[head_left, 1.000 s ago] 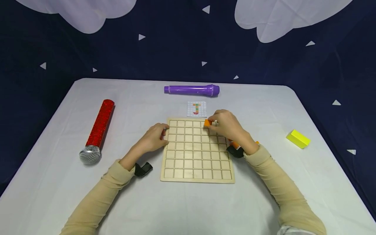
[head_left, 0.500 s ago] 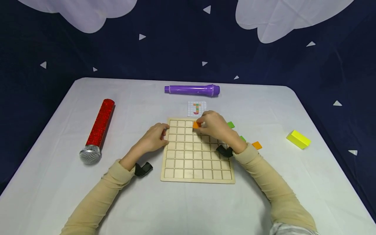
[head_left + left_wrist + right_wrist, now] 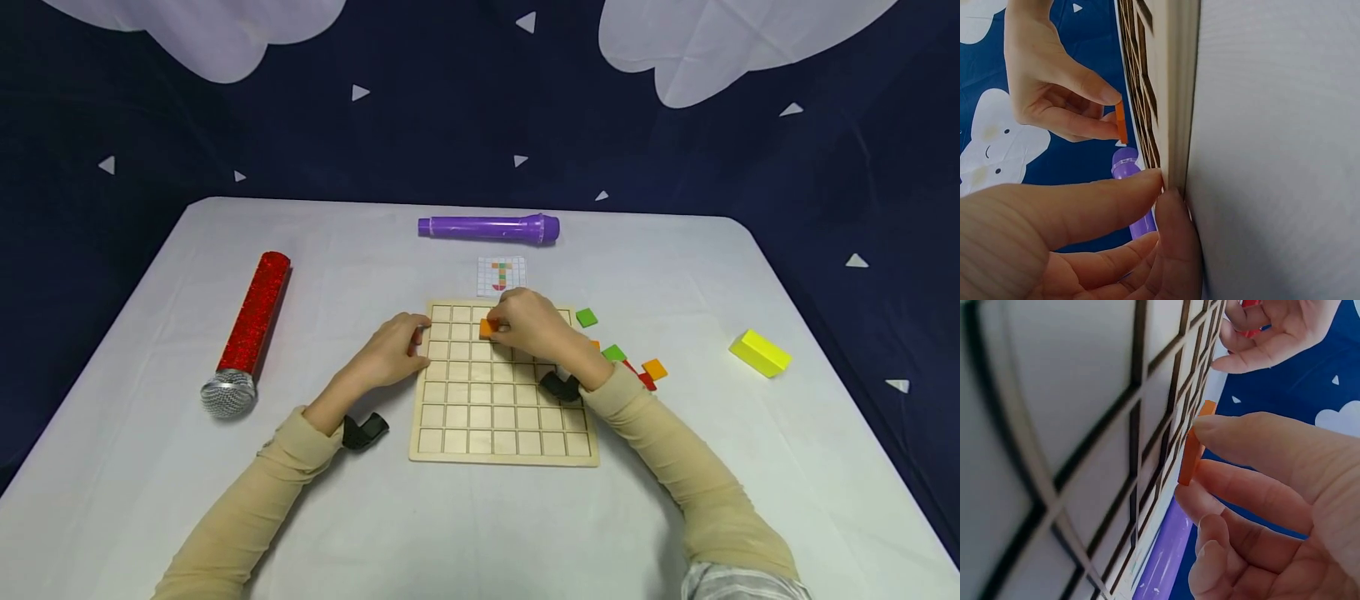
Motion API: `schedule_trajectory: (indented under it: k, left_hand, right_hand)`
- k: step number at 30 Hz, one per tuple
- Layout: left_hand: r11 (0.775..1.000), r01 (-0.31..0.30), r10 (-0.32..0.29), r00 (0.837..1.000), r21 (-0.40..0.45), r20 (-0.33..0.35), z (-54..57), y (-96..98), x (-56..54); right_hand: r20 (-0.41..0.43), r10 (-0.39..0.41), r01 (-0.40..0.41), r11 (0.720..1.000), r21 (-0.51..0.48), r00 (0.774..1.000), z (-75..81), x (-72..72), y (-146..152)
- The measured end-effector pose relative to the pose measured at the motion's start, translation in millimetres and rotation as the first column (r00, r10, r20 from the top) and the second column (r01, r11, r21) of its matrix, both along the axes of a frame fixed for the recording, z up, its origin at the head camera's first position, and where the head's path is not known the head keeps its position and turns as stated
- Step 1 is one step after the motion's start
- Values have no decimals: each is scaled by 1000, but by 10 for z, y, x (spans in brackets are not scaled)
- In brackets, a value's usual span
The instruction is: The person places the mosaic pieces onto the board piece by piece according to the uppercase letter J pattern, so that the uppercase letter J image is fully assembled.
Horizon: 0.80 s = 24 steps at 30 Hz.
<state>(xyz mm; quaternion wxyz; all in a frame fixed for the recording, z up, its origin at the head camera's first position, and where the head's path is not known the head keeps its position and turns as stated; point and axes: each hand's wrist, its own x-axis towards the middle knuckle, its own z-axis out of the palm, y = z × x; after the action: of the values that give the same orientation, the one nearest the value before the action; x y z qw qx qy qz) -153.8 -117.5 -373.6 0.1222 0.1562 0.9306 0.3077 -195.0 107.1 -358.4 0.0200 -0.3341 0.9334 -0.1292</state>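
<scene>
A square wooden grid board (image 3: pixel 480 395) lies on the table. My right hand (image 3: pixel 531 321) pinches a thin orange square tile (image 3: pixel 487 329) between thumb and fingers over its upper rows. In the right wrist view the orange tile (image 3: pixel 1196 447) is tilted on edge, close to the grid. My left hand (image 3: pixel 392 350) holds the board's left edge, its thumb (image 3: pixel 1129 194) and fingers at the rim in the left wrist view. Behind the board lies a small card (image 3: pixel 502 275) printed with a coloured J-shaped pattern on a grid.
Right of the board lie green tiles (image 3: pixel 587 317), red pieces (image 3: pixel 647 381) and another orange tile (image 3: pixel 655 369). A yellow block (image 3: pixel 761 353) is farther right. A purple microphone (image 3: pixel 487 228) lies at the back, and a red glitter microphone (image 3: pixel 255 321) at the left.
My right hand has carried the orange tile leftward and slightly nearer over the board, uncovering the loose tiles at the right. The left hand stays at the board's edge.
</scene>
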Motion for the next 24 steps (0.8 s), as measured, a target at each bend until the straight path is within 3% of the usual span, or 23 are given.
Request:
schedule_trajectory:
  k: [7, 24]
  left_hand:
    - [1000, -2, 2, 1000, 12, 4, -20, -2, -1]
    - [1000, -3, 3, 1000, 12, -11, -23, -2, -16]
  right_hand:
    - [53, -13, 11, 999, 37, 999, -28, 7, -46]
    - [61, -7, 1, 996, 86, 998, -11, -9, -106]
